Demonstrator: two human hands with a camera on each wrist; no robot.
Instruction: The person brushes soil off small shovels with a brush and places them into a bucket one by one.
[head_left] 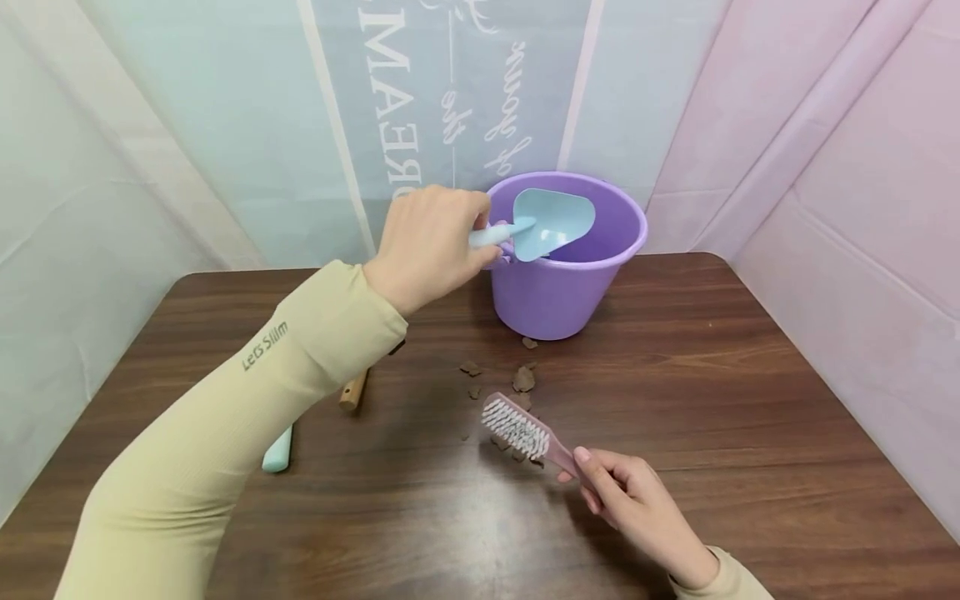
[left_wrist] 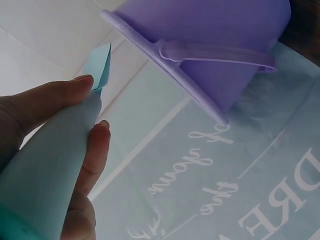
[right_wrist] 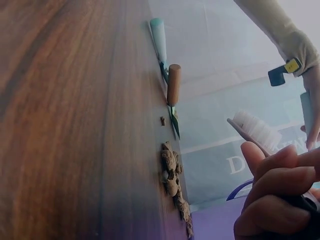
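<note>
My left hand [head_left: 431,242] grips the pale handle of a light blue hand trowel [head_left: 555,221], held up at the mouth of a purple bucket [head_left: 551,300]. The blade overlaps the bucket's near rim in the head view. In the left wrist view the thumb and fingers [left_wrist: 97,155] wrap the trowel's handle. Lower right, my right hand [head_left: 637,500] holds a pink brush [head_left: 525,429] by its handle, white bristles facing up. Beneath and beyond the brush, brown bark-like bits [head_left: 523,379] lie scattered on the table; the brush hides some of them.
Left on the brown wooden table [head_left: 675,375] lie a tool with a wooden handle [head_left: 352,392] and another with a mint handle [head_left: 277,452], both partly hidden by the left sleeve. A printed cloth [head_left: 480,92] hangs behind the bucket.
</note>
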